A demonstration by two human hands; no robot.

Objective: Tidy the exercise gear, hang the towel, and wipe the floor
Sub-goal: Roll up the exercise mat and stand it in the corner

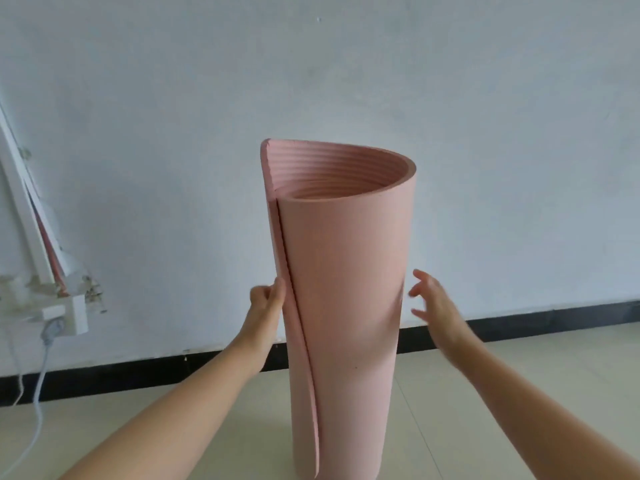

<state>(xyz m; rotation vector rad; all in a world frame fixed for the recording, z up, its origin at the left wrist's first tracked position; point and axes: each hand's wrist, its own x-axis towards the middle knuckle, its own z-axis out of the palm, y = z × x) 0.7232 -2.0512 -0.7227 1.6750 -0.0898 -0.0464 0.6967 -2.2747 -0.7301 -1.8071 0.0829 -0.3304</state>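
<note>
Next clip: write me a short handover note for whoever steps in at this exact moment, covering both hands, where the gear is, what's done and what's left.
Left hand: pinches the loose outer edge of the pink mat, about halfway up its left side.
Right hand: open, fingers spread, just off the mat's right side, not touching.
Mat: loosely rolled, standing upright on end on the tiled floor, in front of the white wall.
Done: mat is rolled, though the roll is slack and wide open at the top.
Left: probably tighten and put away the mat; towel and floor wiping not in view, so their state cannot be told.
</note>
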